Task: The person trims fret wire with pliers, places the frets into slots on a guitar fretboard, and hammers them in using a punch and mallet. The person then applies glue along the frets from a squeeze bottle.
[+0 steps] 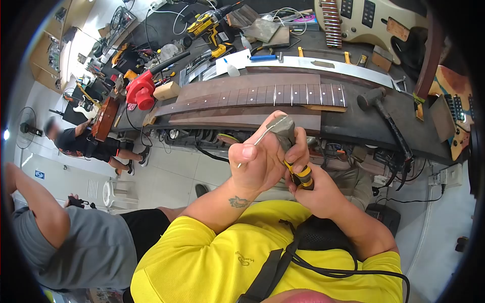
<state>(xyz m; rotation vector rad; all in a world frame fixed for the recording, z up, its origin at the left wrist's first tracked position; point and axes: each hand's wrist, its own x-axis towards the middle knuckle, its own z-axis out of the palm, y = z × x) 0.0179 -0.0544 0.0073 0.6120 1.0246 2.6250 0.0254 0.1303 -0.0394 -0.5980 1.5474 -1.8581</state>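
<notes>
- The grip of the left hand is closed on a thin metal wire, which slants past the thumb with its lower end free; other fingers curl near the grey head of a tool.
- The wire looks light, fairly stiff and easily kinked; judging by its thinness, it would be best pinched close to where it meets the head, with the fingertips clear of the edges.
- The hand tool, with yellow-and-black handles, is held up in front of the worktop. It looks compact and rather heavy at the head; the handles, apparently rubbery, should give a sure hold.
- The right hand has its grip closed around those handles. How far the tool's mouth is open, I cannot tell.
- Further left, another person stands near the far end of the worktop.
- A red blower and a wooden block sit near the left end of the fretboard.
- That long, slim fretboard rests on dark boards, metal strips crossing its right part; it would probably flex if lifted by one end.
- To the right, a hammer lies with its handle towards the worktop's front edge, where a sleeve could catch it.
</notes>
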